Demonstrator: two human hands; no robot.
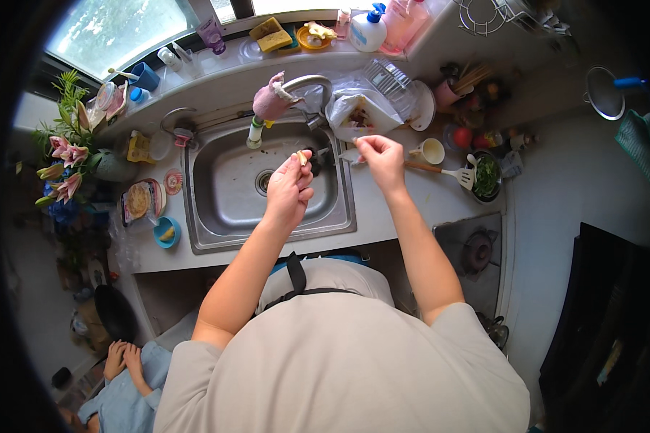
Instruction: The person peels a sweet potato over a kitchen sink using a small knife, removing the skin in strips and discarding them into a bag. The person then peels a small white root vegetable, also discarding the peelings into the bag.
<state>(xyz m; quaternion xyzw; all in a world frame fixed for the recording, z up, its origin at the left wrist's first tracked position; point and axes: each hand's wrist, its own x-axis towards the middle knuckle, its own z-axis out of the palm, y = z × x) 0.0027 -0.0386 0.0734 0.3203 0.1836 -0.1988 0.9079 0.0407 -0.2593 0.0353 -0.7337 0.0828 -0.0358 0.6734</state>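
Note:
My left hand [290, 187] is above the stainless steel sink [216, 178], its fingertips pinching a small pale piece [302, 158] that looks like a garlic clove. To the right, my right hand [382, 159] hovers over the counter with thumb and index finger pressed together; whether something thin lies between them is unclear. Just beyond it stands an open white plastic bag [379, 113] holding food scraps. A small dark item in the sink is partly hidden behind my left fingers. At left on the counter sits a blue bowl [167, 233] with a yellowish piece inside.
A curved faucet [309, 81] and a pink cloth [271, 103] are behind the sink. Right lie a slotted spatula [460, 176], a cup [432, 151], a bowl of greens [486, 174] and a gas burner [478, 251]. Lilies [69, 151] stand left. Another person's hands [123, 357] show lower left.

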